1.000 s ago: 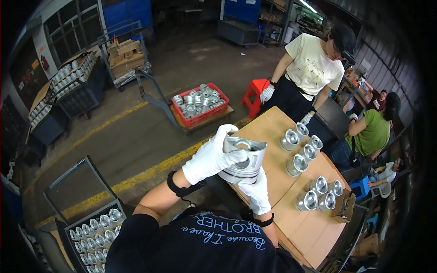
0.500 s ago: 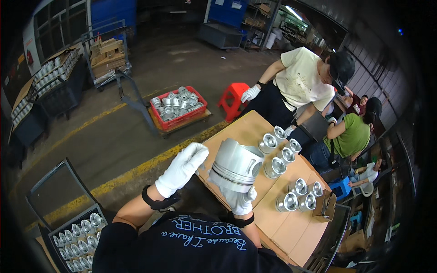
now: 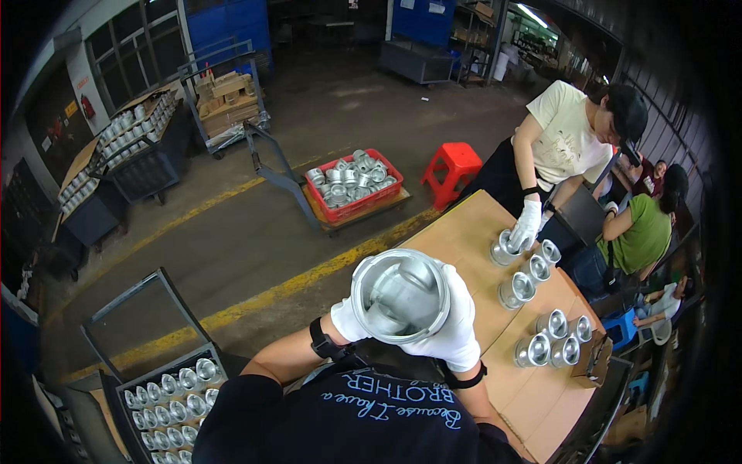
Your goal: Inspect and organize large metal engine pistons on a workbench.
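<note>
A silver metal piston (image 3: 403, 298), large in view, is held up in front of my chest with its hollow open end facing up toward me. My right hand (image 3: 457, 325), in a white glove, wraps round its right side. On the lower left, my left hand (image 3: 348, 320), gloved too, presses against the piston's wall; its fingers are hidden behind the metal. To the right, several more pistons (image 3: 516, 290) stand on the cardboard-covered table (image 3: 495, 359). A co-worker's gloved hand (image 3: 527, 226) touches one at the far edge.
A red crate (image 3: 354, 203) of pistons sits on a low trolley beyond the table, beside a red stool (image 3: 451, 174). A rack of pistons (image 3: 166, 406) stands at lower left. One small cardboard box (image 3: 592, 360) rests at the table's right edge. Co-workers occupy the right side.
The piston has been tipped from side-on so its hollow end faces me. My left hand has come from beside it onto its wall. The co-worker's hand has reached onto a table piston.
</note>
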Action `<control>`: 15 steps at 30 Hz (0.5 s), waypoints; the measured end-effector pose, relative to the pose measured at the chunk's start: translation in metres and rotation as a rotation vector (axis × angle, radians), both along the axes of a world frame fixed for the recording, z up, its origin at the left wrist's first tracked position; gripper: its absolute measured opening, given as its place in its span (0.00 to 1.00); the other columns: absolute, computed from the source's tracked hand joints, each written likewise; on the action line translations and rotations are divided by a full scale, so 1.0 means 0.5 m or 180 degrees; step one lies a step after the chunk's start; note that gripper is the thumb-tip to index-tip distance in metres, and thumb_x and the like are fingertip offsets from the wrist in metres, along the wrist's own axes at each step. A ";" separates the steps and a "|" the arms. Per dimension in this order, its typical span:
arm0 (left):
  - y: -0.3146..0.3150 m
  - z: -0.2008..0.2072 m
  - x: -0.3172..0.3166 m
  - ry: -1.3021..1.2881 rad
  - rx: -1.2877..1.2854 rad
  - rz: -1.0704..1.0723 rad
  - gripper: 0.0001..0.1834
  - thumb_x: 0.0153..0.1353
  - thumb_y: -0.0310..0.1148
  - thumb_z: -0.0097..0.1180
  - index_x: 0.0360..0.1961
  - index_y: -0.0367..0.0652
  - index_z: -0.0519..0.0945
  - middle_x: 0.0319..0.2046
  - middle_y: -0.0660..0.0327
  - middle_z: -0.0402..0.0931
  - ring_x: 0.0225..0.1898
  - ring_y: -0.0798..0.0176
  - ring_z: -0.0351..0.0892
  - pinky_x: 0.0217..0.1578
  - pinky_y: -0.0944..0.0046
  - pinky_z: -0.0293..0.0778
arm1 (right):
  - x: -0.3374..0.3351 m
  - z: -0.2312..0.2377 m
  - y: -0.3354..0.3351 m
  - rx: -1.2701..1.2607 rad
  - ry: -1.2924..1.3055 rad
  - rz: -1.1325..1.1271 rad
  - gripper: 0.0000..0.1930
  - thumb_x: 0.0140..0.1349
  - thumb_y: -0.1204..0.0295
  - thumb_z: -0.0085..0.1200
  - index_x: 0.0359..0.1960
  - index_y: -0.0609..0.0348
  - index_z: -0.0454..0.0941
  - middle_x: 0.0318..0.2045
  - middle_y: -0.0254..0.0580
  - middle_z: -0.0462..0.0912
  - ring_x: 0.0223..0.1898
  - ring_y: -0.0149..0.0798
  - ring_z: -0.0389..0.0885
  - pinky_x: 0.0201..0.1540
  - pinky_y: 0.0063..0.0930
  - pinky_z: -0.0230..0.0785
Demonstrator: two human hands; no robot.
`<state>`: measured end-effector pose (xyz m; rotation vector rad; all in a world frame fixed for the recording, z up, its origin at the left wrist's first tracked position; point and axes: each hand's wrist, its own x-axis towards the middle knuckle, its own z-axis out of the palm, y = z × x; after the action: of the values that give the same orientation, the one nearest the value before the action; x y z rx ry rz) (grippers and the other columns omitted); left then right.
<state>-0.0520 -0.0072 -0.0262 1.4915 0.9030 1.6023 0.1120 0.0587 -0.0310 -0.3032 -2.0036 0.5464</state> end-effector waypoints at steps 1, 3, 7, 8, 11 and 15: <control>-0.005 -0.006 -0.005 0.0002 -0.0006 -0.0008 0.35 0.42 0.38 0.72 0.55 0.46 0.74 0.49 0.60 0.77 0.49 0.63 0.77 0.53 0.62 0.71 | -0.001 0.007 0.003 0.0215 -0.0124 -0.0038 0.49 0.32 0.60 0.76 0.59 0.65 0.65 0.53 0.54 0.75 0.55 0.54 0.74 0.59 0.44 0.65; -0.008 -0.020 -0.009 0.0234 0.0203 0.0554 0.27 0.53 0.43 0.65 0.53 0.43 0.76 0.48 0.59 0.78 0.48 0.61 0.78 0.54 0.61 0.71 | 0.003 0.025 0.005 0.0219 -0.0364 -0.0038 0.47 0.34 0.60 0.73 0.59 0.65 0.64 0.55 0.54 0.73 0.57 0.56 0.71 0.62 0.46 0.60; 0.009 -0.008 -0.019 -0.3252 -0.1947 -0.1151 0.17 0.67 0.44 0.50 0.46 0.43 0.80 0.43 0.60 0.81 0.44 0.63 0.79 0.50 0.61 0.73 | 0.009 0.007 0.026 0.0566 -0.0972 -0.0553 0.44 0.41 0.65 0.67 0.63 0.65 0.62 0.60 0.56 0.67 0.63 0.58 0.64 0.66 0.46 0.54; 0.008 -0.013 -0.013 -0.3126 -0.1826 -0.0763 0.20 0.67 0.47 0.48 0.46 0.42 0.80 0.43 0.60 0.81 0.44 0.62 0.80 0.49 0.61 0.74 | 0.007 -0.006 0.027 0.0403 -0.0963 -0.0592 0.45 0.41 0.65 0.67 0.64 0.64 0.61 0.60 0.56 0.66 0.63 0.58 0.63 0.66 0.45 0.54; -0.001 -0.014 -0.004 -0.3136 -0.1652 -0.0370 0.22 0.69 0.48 0.45 0.47 0.41 0.79 0.43 0.58 0.81 0.45 0.61 0.80 0.49 0.59 0.75 | 0.009 -0.038 0.019 -0.0200 -0.0880 -0.0533 0.47 0.41 0.65 0.69 0.65 0.63 0.60 0.61 0.56 0.66 0.63 0.57 0.64 0.65 0.44 0.55; -0.005 -0.010 -0.010 -0.3184 -0.1533 -0.0276 0.24 0.67 0.49 0.47 0.48 0.39 0.79 0.44 0.56 0.81 0.45 0.59 0.80 0.50 0.58 0.74 | 0.029 -0.021 0.000 -0.0617 -0.0999 -0.0860 0.53 0.36 0.60 0.75 0.65 0.64 0.59 0.61 0.55 0.66 0.61 0.56 0.67 0.61 0.44 0.62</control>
<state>-0.0572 -0.0099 -0.0312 0.2867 0.5459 1.6208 0.1264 0.0585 -0.0415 -0.8088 -2.1640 0.5459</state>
